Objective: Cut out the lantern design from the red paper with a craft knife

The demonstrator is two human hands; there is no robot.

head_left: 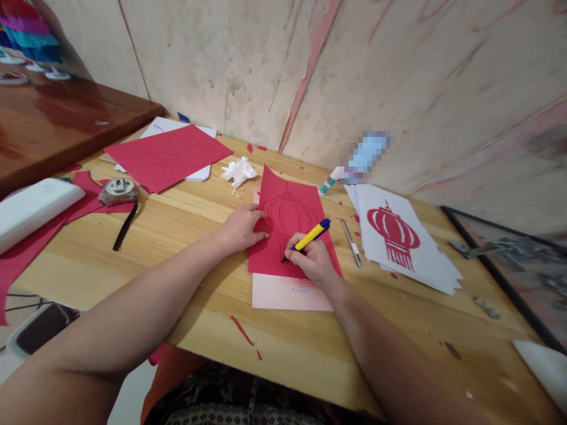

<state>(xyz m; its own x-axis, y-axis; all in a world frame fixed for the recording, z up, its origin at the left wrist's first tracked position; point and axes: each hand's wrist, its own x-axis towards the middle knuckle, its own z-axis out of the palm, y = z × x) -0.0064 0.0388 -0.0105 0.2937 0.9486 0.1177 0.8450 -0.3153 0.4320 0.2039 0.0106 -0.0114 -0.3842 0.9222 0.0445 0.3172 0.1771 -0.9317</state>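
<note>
1. A wooden bench with a pale, honey-coloured grain [190,215] stands against a stained, cream-coloured wall [212,65], seen from the head of the person seated at it.
2. In the middle of the bench lies a bright red rectangular sheet of paper [292,215] with a hanging lantern outlined on it in dark lines. Its top left corner curls upward.
3. Under it, a pale pinkish-white sheet of paper [286,300] shows along the near edge, with small blue handwriting and some red strokes.
4. The right hand [312,260] grips a yellow and blue plastic pen [312,234], its tip at the lower part of the lantern drawing.
5. The left hand [245,229] holds nothing in its grasp; it lies open, thumb and fingers parted, at the red sheet's left edge.
6. Just right of the red sheet is a slim silver craft knife [352,243]. Farther right, a stack of white paper [427,277] carries a solid red lantern shape [393,233].
7. Beyond the red sheet sit a green and white tube [330,182] and, to the left, a crumpled white tissue [240,172].
8. At the far left are a second red sheet with faint drawn lines [172,156], lying over white papers, a silver tape measure with a black strap [119,190], and a long white rounded object [39,209].
</note>
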